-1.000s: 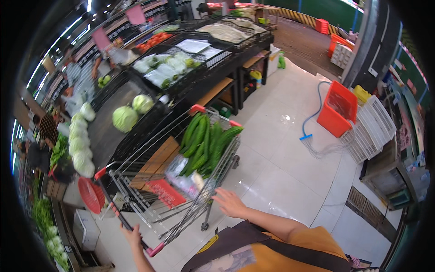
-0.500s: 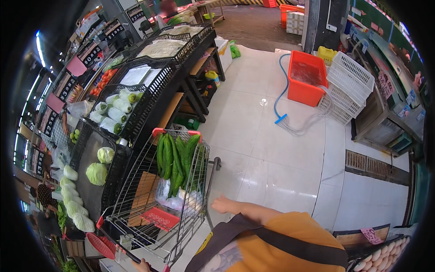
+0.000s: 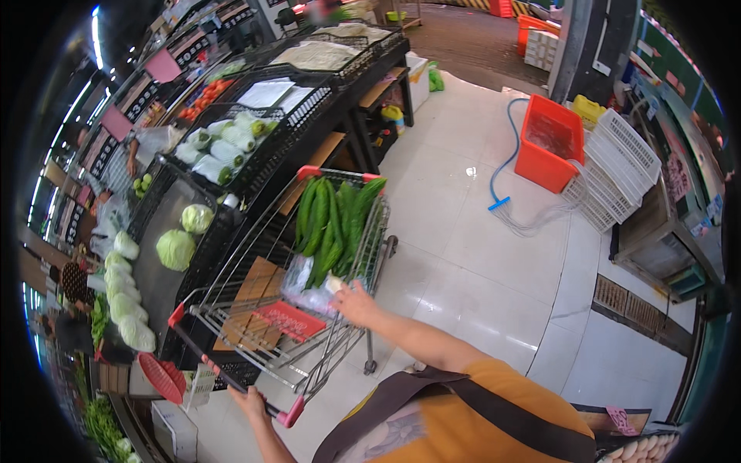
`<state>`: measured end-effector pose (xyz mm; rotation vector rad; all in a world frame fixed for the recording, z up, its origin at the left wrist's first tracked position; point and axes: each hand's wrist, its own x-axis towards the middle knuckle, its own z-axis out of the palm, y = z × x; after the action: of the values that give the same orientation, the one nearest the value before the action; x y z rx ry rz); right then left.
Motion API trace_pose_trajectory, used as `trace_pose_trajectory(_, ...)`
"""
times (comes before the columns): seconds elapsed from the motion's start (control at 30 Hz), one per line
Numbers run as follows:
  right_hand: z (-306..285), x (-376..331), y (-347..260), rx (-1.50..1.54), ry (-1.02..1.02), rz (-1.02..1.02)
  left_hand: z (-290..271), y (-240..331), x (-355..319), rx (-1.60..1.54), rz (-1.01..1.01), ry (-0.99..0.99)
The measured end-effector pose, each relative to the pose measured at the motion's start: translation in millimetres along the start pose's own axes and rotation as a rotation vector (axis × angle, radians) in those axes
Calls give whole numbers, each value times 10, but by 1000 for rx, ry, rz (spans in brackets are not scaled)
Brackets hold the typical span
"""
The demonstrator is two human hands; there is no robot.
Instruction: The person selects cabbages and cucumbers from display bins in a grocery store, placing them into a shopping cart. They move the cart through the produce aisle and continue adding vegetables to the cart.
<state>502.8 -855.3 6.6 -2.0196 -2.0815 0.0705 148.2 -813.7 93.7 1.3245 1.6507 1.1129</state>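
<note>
White floor tiles (image 3: 463, 255) lie open beside the wire cart (image 3: 309, 309).

place: produce market / grocery shop
evidence: shopping cart (image 3: 285, 309), vegetable display racks (image 3: 255, 123), stacked crates (image 3: 617, 177)

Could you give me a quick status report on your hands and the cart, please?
Left hand gripping cart handle. Right hand reaching into shopping cart, fingers at a clear bag beside long green vegetables. Produce stand close on left.
</note>
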Motion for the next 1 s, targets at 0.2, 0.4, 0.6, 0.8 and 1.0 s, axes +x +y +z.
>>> trace_pose_trajectory(0.2,9,-119,383,-20,109,97,502,164,-287,-385,2,-70)
trace_pose_trajectory(0.4,-125,-466,740,-124,129,119,918,472,-707,-836,-151,-198)
trace_pose_trajectory(0.6,-331,-999,1209,-283,15,298,1379,492,-1293,-970,-411,-453)
trace_pose_trajectory(0.8,-412,-1806,1810,-390,-79,523,1735,475,-2006,-916,-651,-1102)
trace_pose_trajectory(1.0,-563,-2671,2095,-460,-276,661,2143,295,-2564,-825,-805,-1694)
